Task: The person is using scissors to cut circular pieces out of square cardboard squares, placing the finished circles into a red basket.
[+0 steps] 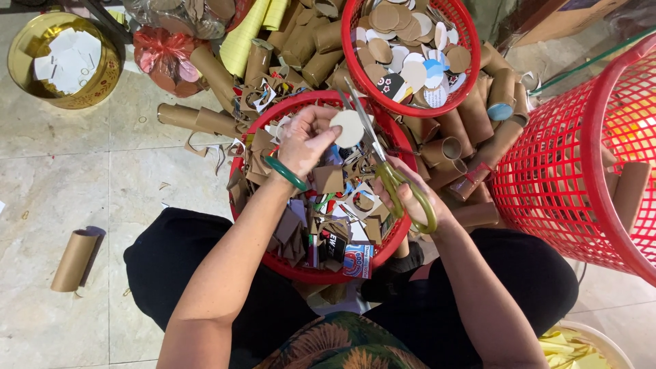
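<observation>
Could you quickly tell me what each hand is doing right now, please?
Left hand: closed on a pale cardboard disc.
Right hand: closed on the green-handled scissors, blades at the disc.

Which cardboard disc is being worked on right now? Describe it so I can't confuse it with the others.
Find the red basket of cardboard scraps between the person's knees. Above it, the left hand pinches a pale round disc against the scissors. It alone is held; the other discs lie in the upper basket.

bare arms, green bangle (pixel 285 173) on left wrist, black trousers (pixel 171 266), leaf-print top (pixel 342 345)
</observation>
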